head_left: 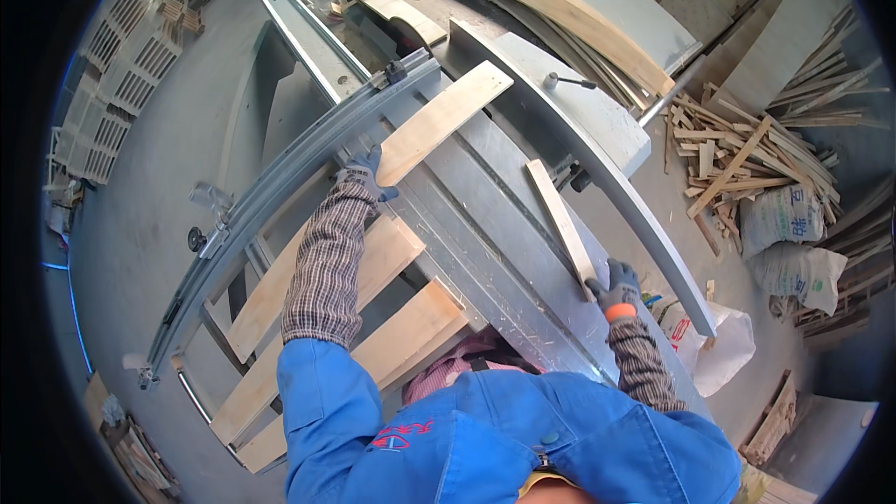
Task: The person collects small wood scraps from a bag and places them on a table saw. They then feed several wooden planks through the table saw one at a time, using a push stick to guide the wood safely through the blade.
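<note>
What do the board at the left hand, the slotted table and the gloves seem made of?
Pale tan rectangular wooden board: likely unvarnished wood, from its matt face and faint grain.
Gray flat slotted metal table: probably bare steel, from its dull sheen.
Gray fingered fabric gloves: perhaps knit, from their snug fit; coating unclear.

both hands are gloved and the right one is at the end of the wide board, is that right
Not quite: the head view shows the right hand at the near end of the narrow wooden strip, not the wide board. The gloves are as you say.
</note>
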`<state>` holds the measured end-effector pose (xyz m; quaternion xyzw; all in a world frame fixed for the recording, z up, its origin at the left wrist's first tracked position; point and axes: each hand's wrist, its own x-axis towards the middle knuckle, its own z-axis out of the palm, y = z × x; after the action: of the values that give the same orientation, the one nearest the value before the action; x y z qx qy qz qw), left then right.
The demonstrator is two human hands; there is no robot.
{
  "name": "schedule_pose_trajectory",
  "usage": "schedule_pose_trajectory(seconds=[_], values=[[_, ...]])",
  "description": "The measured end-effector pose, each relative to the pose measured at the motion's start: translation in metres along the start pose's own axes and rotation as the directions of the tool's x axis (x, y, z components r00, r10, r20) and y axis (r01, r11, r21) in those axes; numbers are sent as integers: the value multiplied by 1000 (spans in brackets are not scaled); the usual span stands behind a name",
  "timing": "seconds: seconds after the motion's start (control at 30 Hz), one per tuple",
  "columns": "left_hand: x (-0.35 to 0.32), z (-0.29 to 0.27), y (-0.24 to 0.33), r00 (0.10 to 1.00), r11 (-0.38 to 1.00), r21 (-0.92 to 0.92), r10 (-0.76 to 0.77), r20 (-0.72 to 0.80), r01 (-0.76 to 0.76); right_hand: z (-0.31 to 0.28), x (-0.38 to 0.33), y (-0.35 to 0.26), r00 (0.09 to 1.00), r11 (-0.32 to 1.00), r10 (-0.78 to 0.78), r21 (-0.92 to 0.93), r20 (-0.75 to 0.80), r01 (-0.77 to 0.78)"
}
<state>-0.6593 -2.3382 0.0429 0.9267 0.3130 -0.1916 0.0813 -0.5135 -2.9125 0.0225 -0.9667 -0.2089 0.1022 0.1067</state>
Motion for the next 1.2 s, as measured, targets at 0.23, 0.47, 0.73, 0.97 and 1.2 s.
schedule_pose_trajectory(seconds=[0.23,0.47,0.73,0.97,1.2], values=[[57,-12,-7,997,999,13,-32,72,31,13,-3,3,987,996,82,-50,135,-76],[86,-8,-17,993,994,45,-102,65,99,20,-11,-2,976,984,133,-141,170,-109],[77,0,-20,992,995,98,-11,-122,24,23,-7,3,994,997,65,-37,85,-62],[75,-39,-1,980,967,176,-170,-106,186,34,5,4,991,862,118,490,61,-133],[80,-42,-1,981,966,175,-187,-43,191,71,87,-21,968,625,20,753,250,-207]])
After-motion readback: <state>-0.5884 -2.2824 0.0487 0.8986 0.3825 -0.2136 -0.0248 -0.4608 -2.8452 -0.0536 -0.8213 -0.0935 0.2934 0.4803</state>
